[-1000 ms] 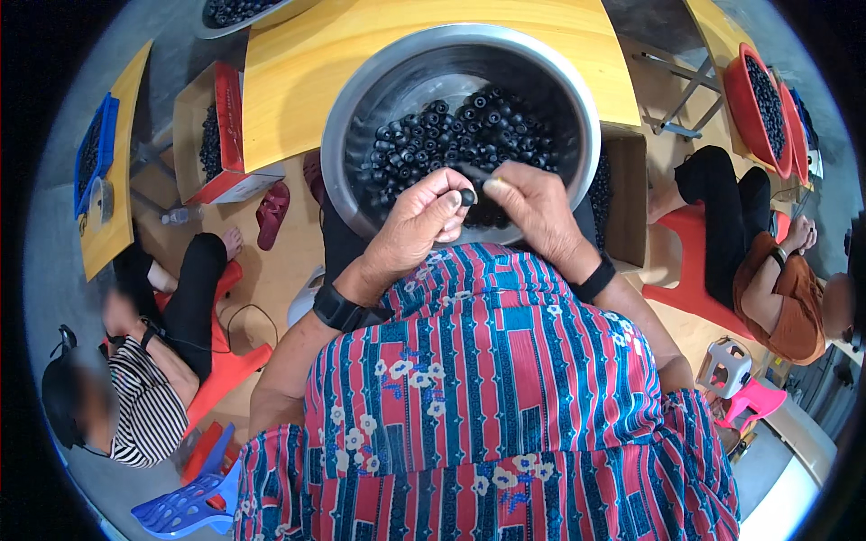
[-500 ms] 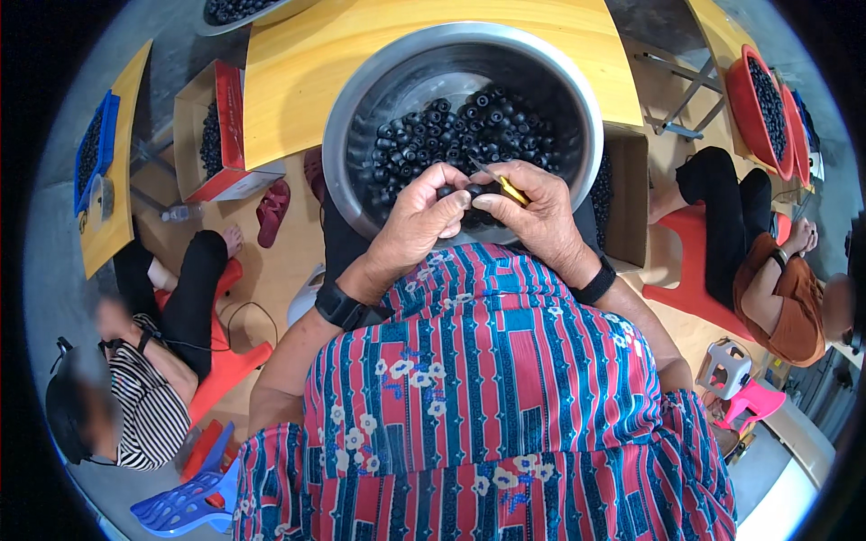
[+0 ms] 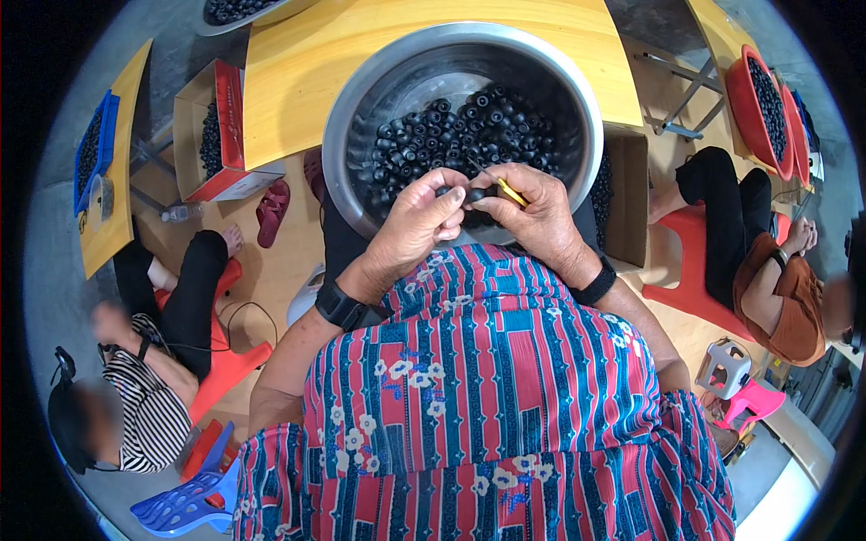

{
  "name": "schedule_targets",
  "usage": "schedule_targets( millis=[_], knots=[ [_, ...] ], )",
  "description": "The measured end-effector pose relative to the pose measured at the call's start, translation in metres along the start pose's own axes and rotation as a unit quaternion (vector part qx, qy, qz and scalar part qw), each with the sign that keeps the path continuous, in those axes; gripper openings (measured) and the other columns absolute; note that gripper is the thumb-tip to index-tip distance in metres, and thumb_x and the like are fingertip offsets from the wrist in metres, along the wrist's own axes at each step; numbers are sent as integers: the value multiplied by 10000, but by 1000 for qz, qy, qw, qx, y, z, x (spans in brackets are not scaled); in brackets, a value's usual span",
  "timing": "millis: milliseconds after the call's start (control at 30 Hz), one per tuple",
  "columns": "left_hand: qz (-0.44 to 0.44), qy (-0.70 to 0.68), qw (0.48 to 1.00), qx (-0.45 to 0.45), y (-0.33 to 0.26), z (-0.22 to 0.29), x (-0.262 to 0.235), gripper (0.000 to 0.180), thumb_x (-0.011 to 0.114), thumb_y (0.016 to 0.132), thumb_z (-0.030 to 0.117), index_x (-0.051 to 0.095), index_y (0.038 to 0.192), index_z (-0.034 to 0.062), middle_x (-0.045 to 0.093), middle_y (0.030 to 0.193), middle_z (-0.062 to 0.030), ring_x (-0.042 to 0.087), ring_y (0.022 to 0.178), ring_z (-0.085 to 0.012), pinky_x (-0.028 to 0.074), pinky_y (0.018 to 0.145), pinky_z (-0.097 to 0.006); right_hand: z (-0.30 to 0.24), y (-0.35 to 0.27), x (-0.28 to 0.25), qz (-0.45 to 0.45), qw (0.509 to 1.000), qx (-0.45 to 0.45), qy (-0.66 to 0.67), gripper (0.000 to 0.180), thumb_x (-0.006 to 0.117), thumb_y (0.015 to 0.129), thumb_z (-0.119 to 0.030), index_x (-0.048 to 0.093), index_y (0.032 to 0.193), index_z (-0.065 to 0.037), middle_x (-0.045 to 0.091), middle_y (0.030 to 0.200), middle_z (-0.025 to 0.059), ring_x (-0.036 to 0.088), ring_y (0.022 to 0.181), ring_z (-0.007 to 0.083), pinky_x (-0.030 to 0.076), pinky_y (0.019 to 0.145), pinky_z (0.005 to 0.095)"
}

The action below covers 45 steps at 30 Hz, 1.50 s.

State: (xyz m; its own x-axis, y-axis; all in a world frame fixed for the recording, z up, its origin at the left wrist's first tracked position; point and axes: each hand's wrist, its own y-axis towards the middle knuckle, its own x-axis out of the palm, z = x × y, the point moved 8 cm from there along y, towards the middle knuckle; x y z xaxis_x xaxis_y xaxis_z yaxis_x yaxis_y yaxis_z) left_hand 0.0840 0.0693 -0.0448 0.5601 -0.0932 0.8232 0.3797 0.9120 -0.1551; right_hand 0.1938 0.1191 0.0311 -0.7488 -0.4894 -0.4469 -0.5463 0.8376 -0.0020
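In the head view, the left hand (image 3: 420,215) pinches a small black part (image 3: 442,191), and the right hand (image 3: 538,215), at its 3 o'clock, closes around a yellow-handled blade (image 3: 512,192) with a second black part (image 3: 476,194) at its fingertips, all over the 6 o'clock side of the metal bowl (image 3: 340,117). Work on these two looks unfinished; toward 12 o'clock many loose parts (image 3: 451,131) fill the bowl's bottom, and which are done cannot be told.
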Motion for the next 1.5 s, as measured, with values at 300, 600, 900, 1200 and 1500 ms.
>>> schedule_targets(
  millis=[300, 600, 900, 1200, 1500],
  knots=[
    [4, 0, 998, -58, -1, -4, 3, 227, 514, 1031, 204, 547, 1166, 24, 532, 906, 27, 382, 641, -12, 336, 530, -165, -5, 1, 1, -2, 999, -32, -24, 237, 729, 796, -30, 682, 1028, -10, 687, 905, 115, 673, 846, 220, 514, 765, 312],
    [-21, -21, 998, -57, -2, -5, 5, 231, 531, 1025, 199, 543, 1178, 26, 489, 883, 47, 369, 650, -11, 324, 537, -161, 3, 0, 4, -21, 999, 3, 26, 275, 763, 789, -69, 684, 1044, -3, 695, 940, 115, 673, 873, 211, 518, 788, 306],
    [-7, -38, 999, -29, -3, 4, 6, 241, 491, 1035, 223, 502, 1183, 33, 475, 868, 25, 364, 641, -29, 318, 565, -183, -18, -2, -4, -31, 993, -70, -94, 238, 704, 863, -256, 677, 972, -47, 640, 839, 125, 639, 775, 292, 501, 695, 361],
    [5, -28, 999, -31, -4, 4, 5, 176, 488, 1034, 178, 510, 1154, 50, 475, 855, 28, 382, 656, -22, 336, 560, -177, -24, -2, 2, -51, 976, -103, -186, 248, 682, 869, -299, 655, 943, -64, 594, 792, 111, 617, 734, 314, 488, 639, 400],
    [-5, -9, 999, -32, -4, 6, 7, 176, 484, 1034, 187, 510, 1145, 53, 449, 824, 36, 365, 656, -19, 311, 548, -165, -22, -1, 3, -54, 973, -105, -198, 251, 682, 868, -308, 651, 928, -66, 592, 790, 104, 612, 717, 302, 487, 631, 402]
  ],
)
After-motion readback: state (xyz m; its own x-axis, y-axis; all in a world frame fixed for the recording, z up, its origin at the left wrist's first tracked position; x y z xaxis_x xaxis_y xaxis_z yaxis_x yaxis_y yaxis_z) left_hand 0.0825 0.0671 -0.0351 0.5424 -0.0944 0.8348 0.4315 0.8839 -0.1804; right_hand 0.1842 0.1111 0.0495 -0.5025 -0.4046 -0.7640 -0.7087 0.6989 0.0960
